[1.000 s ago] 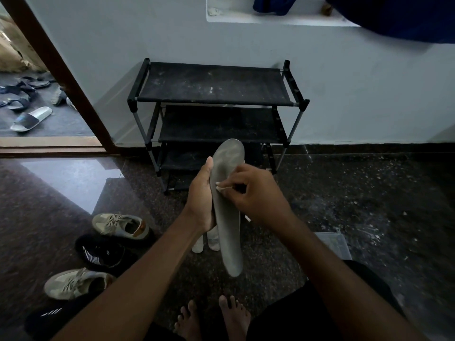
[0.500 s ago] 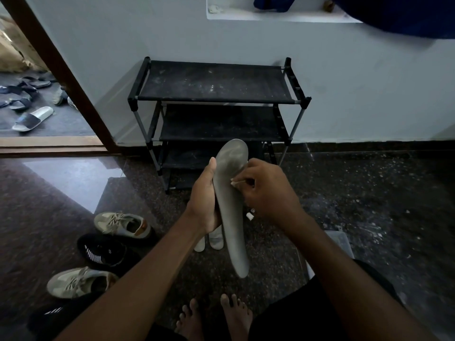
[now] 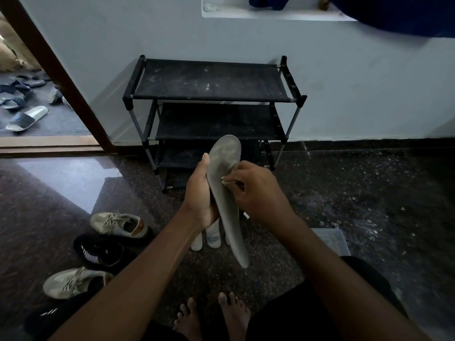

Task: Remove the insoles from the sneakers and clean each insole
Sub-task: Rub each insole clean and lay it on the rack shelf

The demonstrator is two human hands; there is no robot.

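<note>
Left grip point(image 3: 199, 195) curled round a grey insole point(image 3: 227, 205) held toe-up, right grip point(image 3: 256, 190) pinching a small white object point(image 3: 225, 181) against it; sneakers point(image 3: 118, 223) lie on the floor point(image 3: 369, 193).

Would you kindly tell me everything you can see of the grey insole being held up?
The insole is grey and thin, with a rounded toe end and paler smudges near the top. It is held nearly upright, toe end up, before the black shoe rack. The left hand grips its left edge; the right hand presses a small pale item against its face.
</note>
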